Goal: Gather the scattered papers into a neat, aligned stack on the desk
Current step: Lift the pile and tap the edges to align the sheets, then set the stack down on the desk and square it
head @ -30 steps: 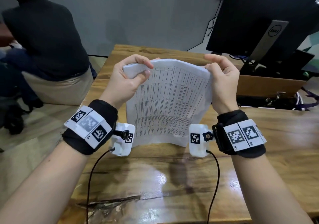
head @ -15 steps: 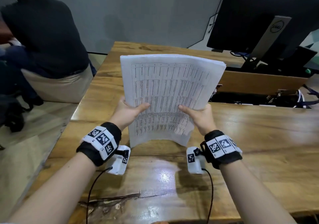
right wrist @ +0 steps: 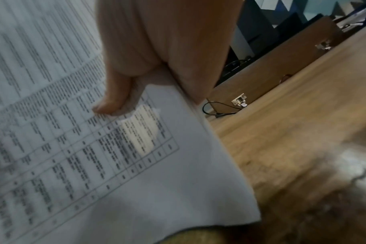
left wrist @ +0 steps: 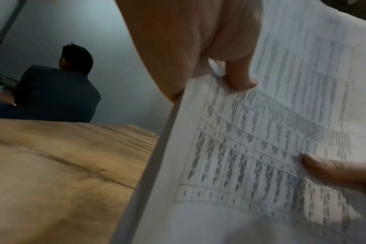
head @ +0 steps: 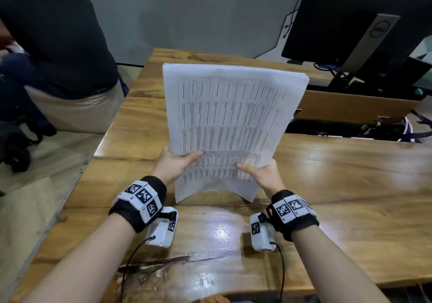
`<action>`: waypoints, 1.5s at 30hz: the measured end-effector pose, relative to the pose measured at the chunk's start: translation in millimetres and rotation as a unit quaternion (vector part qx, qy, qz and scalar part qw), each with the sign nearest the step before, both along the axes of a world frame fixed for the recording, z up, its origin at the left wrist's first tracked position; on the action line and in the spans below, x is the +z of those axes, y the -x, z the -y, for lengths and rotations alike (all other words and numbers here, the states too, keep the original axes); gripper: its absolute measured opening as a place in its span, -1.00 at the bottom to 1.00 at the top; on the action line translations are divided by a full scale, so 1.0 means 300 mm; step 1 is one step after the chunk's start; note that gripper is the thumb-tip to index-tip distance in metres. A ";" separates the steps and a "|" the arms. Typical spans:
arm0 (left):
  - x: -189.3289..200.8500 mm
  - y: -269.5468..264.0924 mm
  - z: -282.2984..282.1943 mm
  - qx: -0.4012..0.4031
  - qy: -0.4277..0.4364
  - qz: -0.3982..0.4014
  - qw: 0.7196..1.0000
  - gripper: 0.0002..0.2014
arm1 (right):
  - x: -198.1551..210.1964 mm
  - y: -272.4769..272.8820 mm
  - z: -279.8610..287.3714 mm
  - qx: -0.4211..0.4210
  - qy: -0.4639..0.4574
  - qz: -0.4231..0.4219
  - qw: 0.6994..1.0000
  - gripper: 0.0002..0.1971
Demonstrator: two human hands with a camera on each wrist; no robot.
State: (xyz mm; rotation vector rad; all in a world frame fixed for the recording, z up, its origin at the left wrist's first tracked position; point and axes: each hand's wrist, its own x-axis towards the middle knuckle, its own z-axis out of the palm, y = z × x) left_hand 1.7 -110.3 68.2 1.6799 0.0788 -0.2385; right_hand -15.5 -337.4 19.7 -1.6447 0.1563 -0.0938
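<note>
Above the table [head: 339,186], the stack of papers [head: 229,125] is held upright, its curved lower edge resting on or just above the wood; contact cannot be confirmed. A change of grip is noted against the view of a second ago: both hands were then pinching the top corners of the sheaf, and they have since been brought down to its lower sides. The left hand [head: 174,162] is now closed on the left edge, thumb laid across the printed face and fingers hidden behind. The right hand [head: 263,174] is closed likewise on the right edge, thumb on the front. In the left wrist view the side of the stack is seen as a fairly even band, and the top edge appears nearly flush, with slight stepping at the right corner. It is judged that gathering is complete and squaring is under way; the stack has yet to be laid flat. A monitor [head: 350,22] stands behind, and a seated person [head: 58,45] is at the left.
</note>
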 end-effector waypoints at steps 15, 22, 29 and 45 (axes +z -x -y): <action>-0.045 -0.071 -0.030 0.072 0.146 -0.108 0.981 -0.59 | 0.006 0.045 0.038 0.052 0.007 -0.124 0.991 -0.91; -0.113 -0.041 0.000 0.033 0.096 -0.174 0.979 -0.58 | -0.053 0.060 -0.012 -0.033 0.003 -0.173 0.984 -0.83; -0.224 0.020 0.043 0.010 0.033 -0.193 0.980 -0.74 | -0.074 0.028 0.000 -0.070 0.036 -0.211 0.974 -0.82; -0.331 -0.116 0.051 0.053 -0.077 -0.207 0.974 -0.81 | -0.102 -0.112 0.001 -0.009 0.136 -0.305 0.943 -0.74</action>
